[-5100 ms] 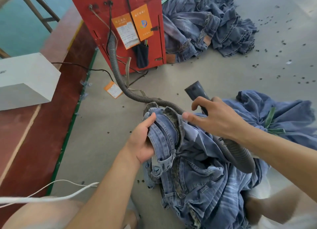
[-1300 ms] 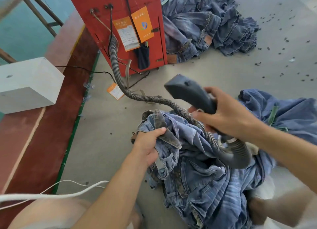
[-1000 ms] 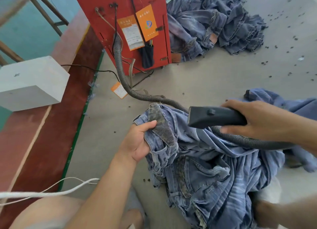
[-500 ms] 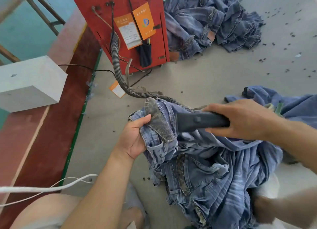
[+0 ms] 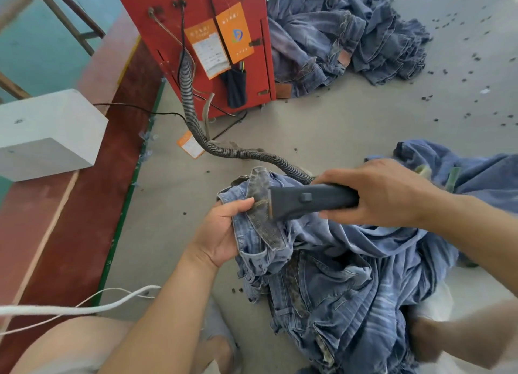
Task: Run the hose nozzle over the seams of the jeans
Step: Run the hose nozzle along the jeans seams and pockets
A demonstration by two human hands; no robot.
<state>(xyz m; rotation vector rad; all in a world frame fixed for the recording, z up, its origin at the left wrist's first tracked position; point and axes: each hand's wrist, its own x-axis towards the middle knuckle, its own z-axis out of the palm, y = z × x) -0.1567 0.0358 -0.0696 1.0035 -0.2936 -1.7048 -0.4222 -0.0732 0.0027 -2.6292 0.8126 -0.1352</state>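
Observation:
Blue jeans [image 5: 336,267] lie bunched in front of me on the grey floor. My left hand [image 5: 221,233] grips the waistband, thumb on top of a turned-out, mottled seam strip [image 5: 263,219]. My right hand [image 5: 384,194] holds the dark grey hose nozzle [image 5: 305,201] by its handle. The flat nozzle mouth points left and touches that seam strip just right of my left thumb. The ribbed grey hose [image 5: 224,152] runs from behind my right hand to the red machine.
A red machine cabinet [image 5: 196,23] with orange tags stands at the top. A pile of jeans [image 5: 344,34] lies to its right, more denim [image 5: 459,177] behind my right wrist. A white box [image 5: 47,132] sits on a red bench at left. A white cord [image 5: 84,307] crosses my knee.
My right hand swung the nozzle from pointing up to level, then moved it left until its mouth met the seam strip. My left hand kept its hold on the waistband.

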